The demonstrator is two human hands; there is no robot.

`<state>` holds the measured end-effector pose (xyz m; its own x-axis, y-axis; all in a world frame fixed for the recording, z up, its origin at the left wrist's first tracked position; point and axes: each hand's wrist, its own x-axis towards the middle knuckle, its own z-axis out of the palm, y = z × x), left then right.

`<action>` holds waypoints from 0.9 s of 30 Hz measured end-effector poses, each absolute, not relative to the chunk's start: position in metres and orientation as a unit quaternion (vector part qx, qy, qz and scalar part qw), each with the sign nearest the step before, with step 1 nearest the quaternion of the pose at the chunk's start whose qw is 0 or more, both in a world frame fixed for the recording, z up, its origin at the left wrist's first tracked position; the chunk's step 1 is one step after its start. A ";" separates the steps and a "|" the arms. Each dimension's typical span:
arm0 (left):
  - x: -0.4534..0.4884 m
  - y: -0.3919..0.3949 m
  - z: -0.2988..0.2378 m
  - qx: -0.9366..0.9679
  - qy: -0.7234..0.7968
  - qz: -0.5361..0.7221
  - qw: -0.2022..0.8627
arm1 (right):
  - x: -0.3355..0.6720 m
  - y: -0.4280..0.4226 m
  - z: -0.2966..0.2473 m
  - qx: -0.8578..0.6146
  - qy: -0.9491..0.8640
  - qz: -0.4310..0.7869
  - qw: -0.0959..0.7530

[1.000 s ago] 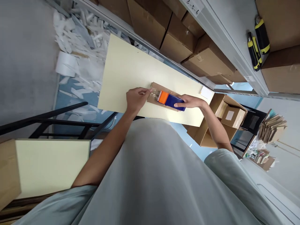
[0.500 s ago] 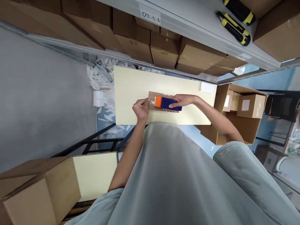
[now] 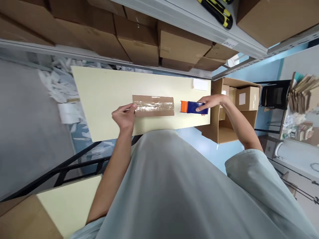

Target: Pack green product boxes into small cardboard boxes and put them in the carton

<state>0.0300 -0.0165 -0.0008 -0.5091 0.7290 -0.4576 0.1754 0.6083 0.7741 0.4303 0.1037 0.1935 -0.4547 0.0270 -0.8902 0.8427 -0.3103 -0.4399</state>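
Observation:
A small flat brown cardboard box (image 3: 154, 113) lies lengthwise on the cream tabletop (image 3: 107, 83), with glossy clear tape (image 3: 156, 105) running along its top. At its left end, my left hand (image 3: 124, 116) pinches the tape's end against the edge; the fingertips partly hide that spot. To the right of the box, my right hand (image 3: 209, 102) grips a navy and orange tape dispenser (image 3: 190, 107), its orange end pointing left toward the box. A gap of bare tabletop shows between dispenser and box.
Shelved cartons (image 3: 184, 46) line the far side, with a black-and-yellow utility knife (image 3: 219, 13) above. A white label card (image 3: 200, 84) lies at the table's far right. An open carton (image 3: 214, 129) holding smaller boxes stands right. White scraps (image 3: 59, 83) lie left.
My right hand has moved the tape dispenser rightward off the box, and the tape now spans the box's top. My left hand stays at the left end. The camera view has shifted.

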 end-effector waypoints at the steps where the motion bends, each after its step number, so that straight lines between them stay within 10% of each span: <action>1: 0.030 -0.016 -0.002 0.287 0.801 0.336 0.404 | 0.432 0.103 0.188 0.437 0.506 -0.680 0.301; 20: 0.030 -0.016 -0.012 0.306 0.803 0.325 0.394 | 0.359 0.068 0.106 0.561 0.610 -0.358 0.430; 27: 0.033 -0.016 0.011 0.393 0.811 0.292 0.321 | 0.336 0.022 0.134 0.632 0.649 -0.252 0.341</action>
